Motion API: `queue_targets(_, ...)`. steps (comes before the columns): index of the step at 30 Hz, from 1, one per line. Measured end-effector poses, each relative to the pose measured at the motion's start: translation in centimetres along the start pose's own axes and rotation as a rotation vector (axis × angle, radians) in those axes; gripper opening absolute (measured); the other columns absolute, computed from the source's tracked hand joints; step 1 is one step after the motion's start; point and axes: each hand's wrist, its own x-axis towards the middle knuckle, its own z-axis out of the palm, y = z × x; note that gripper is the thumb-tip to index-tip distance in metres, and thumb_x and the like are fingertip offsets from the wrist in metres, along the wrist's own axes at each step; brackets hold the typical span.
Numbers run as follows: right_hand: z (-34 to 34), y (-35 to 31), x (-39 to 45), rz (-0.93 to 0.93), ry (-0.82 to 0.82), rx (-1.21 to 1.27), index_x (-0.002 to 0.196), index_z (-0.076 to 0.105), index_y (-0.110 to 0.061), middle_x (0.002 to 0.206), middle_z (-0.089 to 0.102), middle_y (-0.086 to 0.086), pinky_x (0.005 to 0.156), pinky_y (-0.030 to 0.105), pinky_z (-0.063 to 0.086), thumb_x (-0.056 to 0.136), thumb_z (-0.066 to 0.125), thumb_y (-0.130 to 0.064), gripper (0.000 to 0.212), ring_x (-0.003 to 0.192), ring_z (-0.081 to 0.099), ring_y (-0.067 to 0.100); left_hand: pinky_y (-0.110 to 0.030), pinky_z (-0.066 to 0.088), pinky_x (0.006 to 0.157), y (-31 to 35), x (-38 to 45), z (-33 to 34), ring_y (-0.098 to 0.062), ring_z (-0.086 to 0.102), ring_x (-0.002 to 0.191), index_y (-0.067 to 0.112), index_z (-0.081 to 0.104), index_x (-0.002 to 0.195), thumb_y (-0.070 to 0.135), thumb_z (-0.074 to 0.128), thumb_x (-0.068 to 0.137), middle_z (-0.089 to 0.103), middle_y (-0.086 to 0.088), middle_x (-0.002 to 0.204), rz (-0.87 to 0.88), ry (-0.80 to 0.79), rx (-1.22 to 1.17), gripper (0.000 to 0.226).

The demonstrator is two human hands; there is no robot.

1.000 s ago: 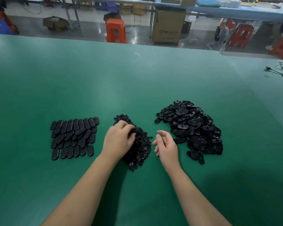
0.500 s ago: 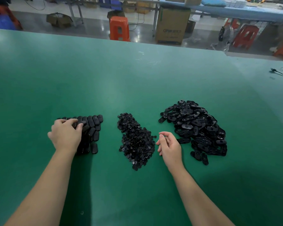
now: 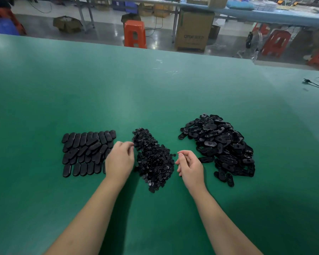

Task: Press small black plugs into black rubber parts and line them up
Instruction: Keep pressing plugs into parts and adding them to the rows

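Rows of finished black oval rubber parts [image 3: 81, 150] lie lined up on the left of the green table [image 3: 155, 92]. In the middle sits a heap of small black plugs [image 3: 155, 161]. A loose pile of black rubber parts [image 3: 221, 144] lies on the right. My left hand [image 3: 120, 160] hovers between the rows and the plug heap, its blurred fingertips at the heap's left edge. My right hand [image 3: 191, 167] rests between the plug heap and the loose pile, palm turned left, fingers loosely curled. I see nothing in either hand.
A black cable [image 3: 317, 84] lies on the table at the far right. Beyond the table's far edge stand an orange stool [image 3: 134, 33], a cardboard box [image 3: 193, 32] and more red stools [image 3: 275, 43].
My left hand went from the plug heap to the lined-up rows, then came back right to the heap's edge. The right hand has hardly moved.
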Motion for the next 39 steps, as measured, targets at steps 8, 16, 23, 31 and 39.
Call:
queue_targets(8, 0.0, 0.2, 0.0, -0.008, -0.001, -0.016, 0.095, 0.066, -0.027, 0.074, 0.069, -0.006, 0.056, 0.041, 0.052, 0.103, 0.055, -0.024, 0.013, 0.056, 0.057, 0.007, -0.029, 0.039, 0.054, -0.1, -0.9, 1.7, -0.022, 0.056, 0.066, 0.02, 0.072, 0.119, 0.022, 0.051, 0.103, 0.058, 0.002, 0.093, -0.022, 0.014, 0.097, 0.026)
queue_targets(16, 0.2, 0.2, -0.1, 0.0, -0.016, -0.01, 0.095, 0.065, -0.025, 0.073, 0.068, -0.008, 0.057, 0.03, 0.051, 0.102, 0.055, -0.018, 0.015, 0.058, 0.057, 0.006, -0.026, 0.032, 0.051, -0.6, -1.1, 1.9, -0.015, 0.052, 0.06, 0.024, 0.075, 0.11, 0.014, 0.058, 0.094, 0.057, 0.007, 0.094, 0.015, 0.006, 0.082, 0.025)
queue_targets(23, -0.1, -0.1, -0.3, 0.006, -0.055, -0.039, 0.098, 0.065, -0.025, 0.076, 0.069, -0.009, 0.061, 0.041, 0.053, 0.103, 0.053, -0.014, 0.017, 0.061, 0.058, 0.006, -0.027, 0.034, 0.052, -0.6, -1.3, 1.7, -0.017, 0.052, 0.062, 0.028, 0.073, 0.118, 0.013, 0.056, 0.094, 0.058, 0.006, 0.099, 0.026, -0.012, 0.08, 0.033)
queue_targets(31, -4.2, -0.4, 0.1, -0.206, 0.127, -0.703, 0.121, 0.069, -0.016, 0.111, 0.057, -0.007, 0.066, 0.026, 0.051, 0.101, 0.056, -0.015, 0.024, 0.077, 0.06, 0.008, -0.027, 0.033, 0.053, -0.5, -1.5, 1.7, -0.017, 0.052, 0.06, 0.022, 0.076, 0.103, 0.01, 0.056, 0.093, 0.057, 0.005, 0.099, -0.011, 0.002, 0.062, 0.025)
queue_targets(39, -6.8, 0.4, 0.8, -0.119, 0.031, -1.073, 0.131, 0.065, -0.01, 0.123, 0.056, 0.004, 0.084, 0.035, 0.051, 0.101, 0.055, -0.013, 0.032, 0.111, 0.053, 0.022, -0.027, 0.034, 0.053, -0.6, -1.4, 1.8, -0.015, 0.052, 0.058, 0.024, 0.075, 0.109, 0.014, 0.056, 0.093, 0.056, 0.006, 0.101, 0.004, -0.014, 0.052, 0.026)
